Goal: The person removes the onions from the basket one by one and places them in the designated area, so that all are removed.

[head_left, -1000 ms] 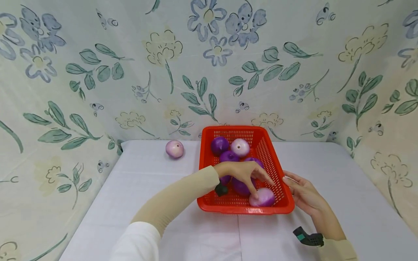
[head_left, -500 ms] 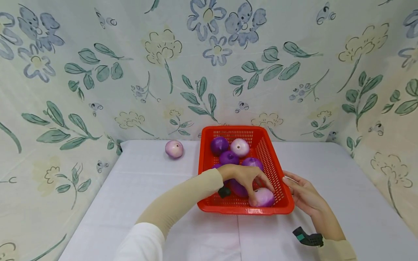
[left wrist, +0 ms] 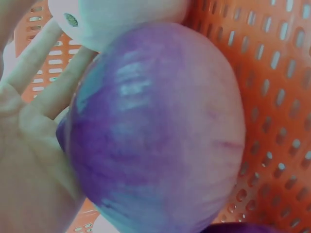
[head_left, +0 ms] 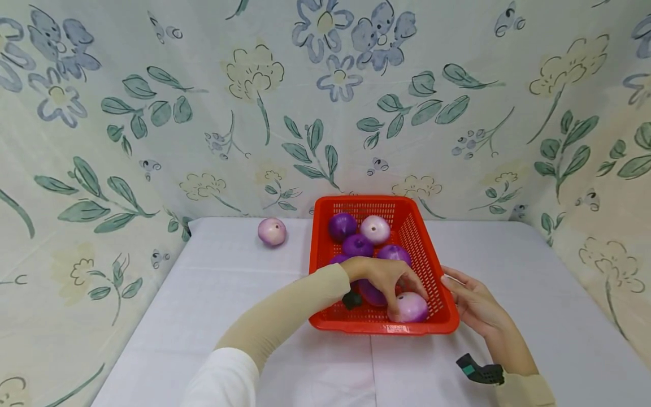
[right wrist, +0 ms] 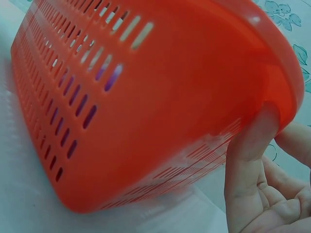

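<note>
My left hand (head_left: 385, 278) reaches down into a red plastic basket (head_left: 376, 327) and holds a pale purple onion (head_left: 409, 308) at its front right corner, thumb on the near side and fingers on the far side. In the left wrist view a darker purple onion (left wrist: 160, 126) fills the middle, beside the palm, and the paler one shows at the top edge. My right hand (head_left: 473, 301) grips the basket's right rim from outside. Up close in the right wrist view, the thumb (right wrist: 250, 155) presses under the rim, against the slotted wall.
Several other onions lie in the basket, among them a dark one (head_left: 342, 227) and a whitish one (head_left: 375, 229) at the back. A single pale onion (head_left: 272, 232) sits on the white tablecloth (head_left: 224, 271) left of the basket. Floral curtain (head_left: 213, 130) hangs behind.
My left hand has moved slightly right and its fingers have closed down around the pale onion in the corner. The right hand and the basket have stayed put.
</note>
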The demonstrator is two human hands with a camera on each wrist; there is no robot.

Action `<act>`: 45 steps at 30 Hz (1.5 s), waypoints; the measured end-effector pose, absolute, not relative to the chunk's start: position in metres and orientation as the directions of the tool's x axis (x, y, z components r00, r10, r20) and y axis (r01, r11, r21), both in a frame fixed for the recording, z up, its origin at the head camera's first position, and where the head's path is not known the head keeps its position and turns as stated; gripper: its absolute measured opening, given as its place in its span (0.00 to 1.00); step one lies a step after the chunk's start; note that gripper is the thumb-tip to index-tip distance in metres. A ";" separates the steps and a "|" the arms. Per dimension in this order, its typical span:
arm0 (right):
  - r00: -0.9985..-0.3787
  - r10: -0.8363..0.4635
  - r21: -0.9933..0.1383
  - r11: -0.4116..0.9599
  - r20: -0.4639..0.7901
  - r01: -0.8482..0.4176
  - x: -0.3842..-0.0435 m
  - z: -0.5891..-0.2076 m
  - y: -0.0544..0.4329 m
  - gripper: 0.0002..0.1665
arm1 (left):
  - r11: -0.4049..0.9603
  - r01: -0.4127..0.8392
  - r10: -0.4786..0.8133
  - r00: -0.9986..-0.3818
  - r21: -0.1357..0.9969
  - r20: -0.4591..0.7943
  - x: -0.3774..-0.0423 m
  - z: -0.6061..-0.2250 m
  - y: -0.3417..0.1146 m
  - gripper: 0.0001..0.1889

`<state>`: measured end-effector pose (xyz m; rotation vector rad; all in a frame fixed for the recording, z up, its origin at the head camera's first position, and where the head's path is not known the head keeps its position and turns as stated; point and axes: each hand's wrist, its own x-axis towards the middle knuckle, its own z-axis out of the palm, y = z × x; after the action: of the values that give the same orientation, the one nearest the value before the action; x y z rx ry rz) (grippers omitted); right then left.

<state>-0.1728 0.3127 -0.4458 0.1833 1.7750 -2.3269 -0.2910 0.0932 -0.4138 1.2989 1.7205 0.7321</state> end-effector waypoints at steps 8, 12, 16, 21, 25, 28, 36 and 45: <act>-0.969 -0.084 -0.941 -0.233 -0.232 0.245 -0.173 -0.445 0.313 0.11 | 0.269 0.490 0.963 -0.129 0.829 -0.236 -0.290 -0.412 0.092 0.36; -0.969 -0.079 -0.943 -0.224 -0.234 0.246 -0.172 -0.445 0.312 0.13 | 0.301 0.477 0.953 -0.185 0.826 -0.240 -0.289 -0.410 0.090 0.35; -0.967 -0.074 -0.943 -0.217 -0.243 0.254 -0.172 -0.444 0.311 0.19 | 0.308 0.479 0.949 -0.221 0.822 -0.226 -0.288 -0.410 0.088 0.35; -0.965 -0.077 -0.941 -0.212 -0.252 0.263 -0.172 -0.445 0.311 0.24 | 0.272 0.463 0.956 -0.228 0.844 -0.183 -0.288 -0.411 0.087 0.35; -0.964 -0.085 -0.941 -0.210 -0.252 0.264 -0.172 -0.447 0.313 0.18 | 0.271 0.430 0.956 -0.223 0.861 -0.189 -0.285 -0.412 0.087 0.35; -0.964 -0.095 -0.939 -0.220 -0.249 0.264 -0.171 -0.449 0.314 0.12 | 0.280 0.416 0.953 -0.225 0.865 -0.201 -0.283 -0.411 0.087 0.35; -0.967 -0.123 -0.940 -0.235 -0.224 0.248 -0.172 -0.449 0.314 0.10 | 0.233 0.414 0.964 -0.219 0.880 -0.152 -0.286 -0.405 0.084 0.36; -0.964 -0.109 -0.933 -0.249 -0.242 0.262 -0.174 -0.445 0.313 0.10 | 0.193 0.441 0.967 -0.238 0.876 -0.093 -0.292 -0.394 0.074 0.36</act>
<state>-0.1740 0.3133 -0.4446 0.1856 1.7600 -2.3045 -0.2924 0.0742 -0.3944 1.3231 1.7894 0.9809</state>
